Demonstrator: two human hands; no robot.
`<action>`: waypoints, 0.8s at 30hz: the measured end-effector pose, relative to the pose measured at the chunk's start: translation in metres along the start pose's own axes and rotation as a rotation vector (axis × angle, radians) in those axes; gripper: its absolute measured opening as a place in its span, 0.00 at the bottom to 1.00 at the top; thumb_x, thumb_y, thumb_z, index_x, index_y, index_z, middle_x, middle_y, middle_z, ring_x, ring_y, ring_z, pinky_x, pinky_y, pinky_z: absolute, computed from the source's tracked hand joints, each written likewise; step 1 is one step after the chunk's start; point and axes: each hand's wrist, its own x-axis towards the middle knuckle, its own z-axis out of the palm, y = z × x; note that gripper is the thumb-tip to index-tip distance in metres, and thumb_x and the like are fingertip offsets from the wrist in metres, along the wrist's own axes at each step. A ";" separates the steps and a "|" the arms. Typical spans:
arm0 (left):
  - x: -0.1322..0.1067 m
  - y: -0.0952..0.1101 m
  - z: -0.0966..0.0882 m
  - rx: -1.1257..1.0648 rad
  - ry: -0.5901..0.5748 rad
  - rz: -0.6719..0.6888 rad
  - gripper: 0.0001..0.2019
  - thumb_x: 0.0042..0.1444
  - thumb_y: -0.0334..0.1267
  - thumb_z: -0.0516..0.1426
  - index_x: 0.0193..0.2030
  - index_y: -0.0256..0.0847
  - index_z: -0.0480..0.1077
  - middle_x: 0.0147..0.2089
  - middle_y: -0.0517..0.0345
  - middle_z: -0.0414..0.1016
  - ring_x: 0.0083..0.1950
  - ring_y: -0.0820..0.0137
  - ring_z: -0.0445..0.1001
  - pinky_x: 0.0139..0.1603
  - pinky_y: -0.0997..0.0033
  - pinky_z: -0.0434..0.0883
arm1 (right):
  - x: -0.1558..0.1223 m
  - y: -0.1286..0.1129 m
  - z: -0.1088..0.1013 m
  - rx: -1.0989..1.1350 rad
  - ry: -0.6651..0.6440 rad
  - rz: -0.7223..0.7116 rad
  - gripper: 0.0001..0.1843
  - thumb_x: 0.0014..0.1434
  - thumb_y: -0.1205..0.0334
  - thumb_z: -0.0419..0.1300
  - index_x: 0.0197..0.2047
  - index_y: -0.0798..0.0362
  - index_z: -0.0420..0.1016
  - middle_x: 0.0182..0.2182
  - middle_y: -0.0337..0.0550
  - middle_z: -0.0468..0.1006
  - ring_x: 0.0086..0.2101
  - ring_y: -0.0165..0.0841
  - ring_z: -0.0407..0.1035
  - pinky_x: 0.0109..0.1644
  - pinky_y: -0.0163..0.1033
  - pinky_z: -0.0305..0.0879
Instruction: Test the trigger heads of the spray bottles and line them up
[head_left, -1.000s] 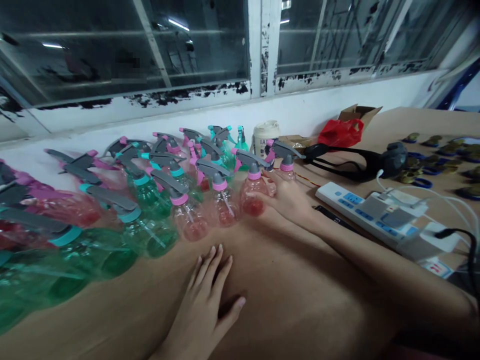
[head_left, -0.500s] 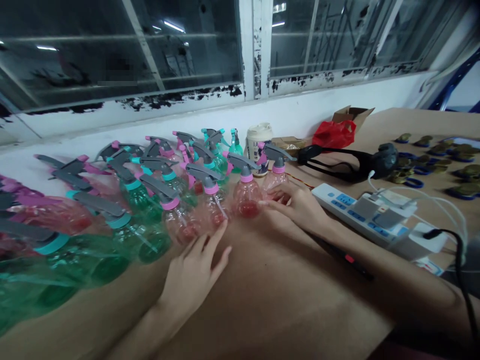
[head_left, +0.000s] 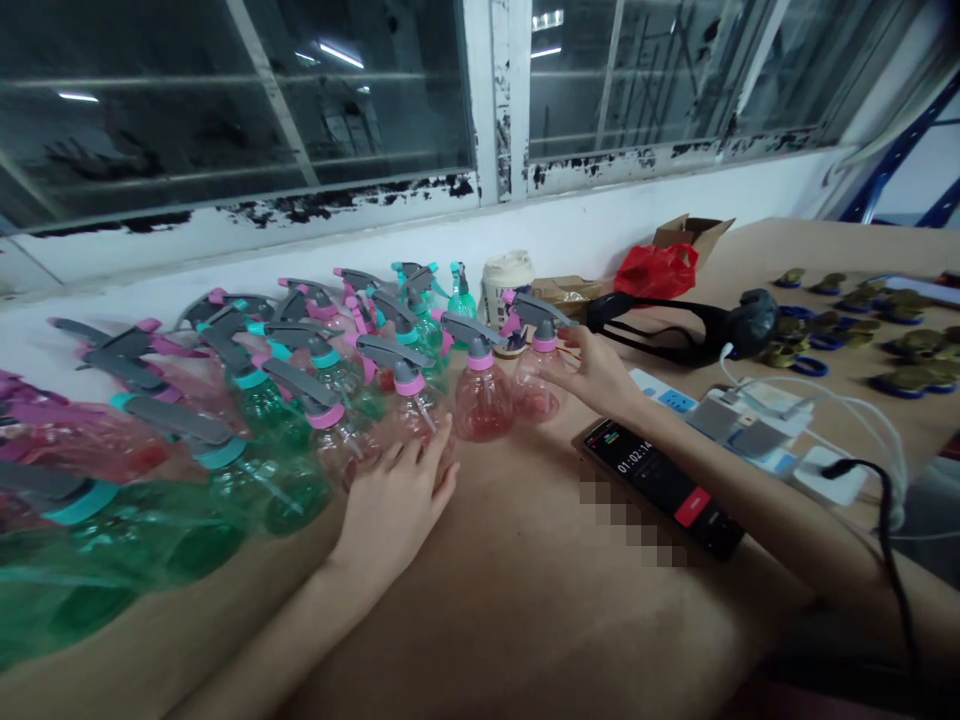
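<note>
My left hand (head_left: 397,495) is open, its fingers stretched forward against the lower front of a pink-collared spray bottle (head_left: 411,408); the fingers partly hide that bottle. Another clear pink spray bottle (head_left: 484,405) stands upright just to the right. At the right end of the row, my right hand (head_left: 600,372) is beside a further pink spray bottle (head_left: 536,388). Its thumb and fingers are apart at the bottle's right side, near the collar. Several more spray bottles, pink and green (head_left: 277,495), crowd the left of the table, all with grey trigger heads.
A phone (head_left: 660,480) showing a timer lies under my right forearm. Beyond it are a power strip (head_left: 750,420) with chargers and cables, a black strap (head_left: 675,325), a red plastic bag (head_left: 656,272) and a paper cup (head_left: 506,280). Gold-and-blue pieces (head_left: 915,345) lie far right.
My right hand has risen and shifted slightly, its fingers spreading at the end bottle. The phone screen has come into view. My left hand stays by the bottles; the view has shifted slightly.
</note>
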 end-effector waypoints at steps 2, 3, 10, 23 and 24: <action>-0.004 0.002 -0.003 0.006 0.004 0.017 0.19 0.65 0.38 0.50 0.61 0.38 0.64 0.39 0.47 0.77 0.41 0.56 0.76 0.38 0.61 0.72 | 0.007 -0.002 0.004 0.028 -0.035 -0.002 0.28 0.50 0.44 0.62 0.47 0.57 0.69 0.42 0.55 0.78 0.40 0.44 0.73 0.40 0.46 0.67; -0.006 0.003 -0.004 0.006 0.007 0.026 0.19 0.65 0.38 0.50 0.61 0.38 0.65 0.39 0.47 0.77 0.41 0.56 0.76 0.38 0.61 0.72 | 0.010 -0.003 0.005 0.035 -0.050 -0.002 0.25 0.51 0.45 0.62 0.45 0.56 0.71 0.39 0.52 0.80 0.37 0.43 0.74 0.38 0.45 0.67; -0.017 0.016 -0.011 -0.104 0.015 0.066 0.18 0.66 0.39 0.47 0.59 0.36 0.65 0.42 0.47 0.77 0.41 0.57 0.77 0.40 0.59 0.73 | 0.005 -0.006 -0.011 0.028 0.028 0.061 0.18 0.51 0.48 0.61 0.34 0.55 0.77 0.27 0.47 0.79 0.28 0.40 0.71 0.31 0.43 0.64; -0.041 0.047 -0.013 -0.740 0.047 -0.028 0.38 0.54 0.50 0.59 0.67 0.44 0.46 0.66 0.44 0.59 0.63 0.51 0.62 0.56 0.48 0.66 | -0.092 -0.100 -0.054 0.208 -0.143 0.061 0.22 0.49 0.40 0.63 0.32 0.52 0.74 0.25 0.41 0.77 0.25 0.35 0.68 0.29 0.40 0.62; -0.046 0.047 -0.011 -0.782 0.031 -0.027 0.40 0.53 0.50 0.60 0.68 0.44 0.45 0.66 0.43 0.58 0.64 0.50 0.61 0.56 0.48 0.66 | -0.099 -0.107 -0.050 0.247 -0.193 0.046 0.21 0.49 0.41 0.64 0.35 0.51 0.75 0.28 0.40 0.78 0.26 0.34 0.69 0.32 0.41 0.64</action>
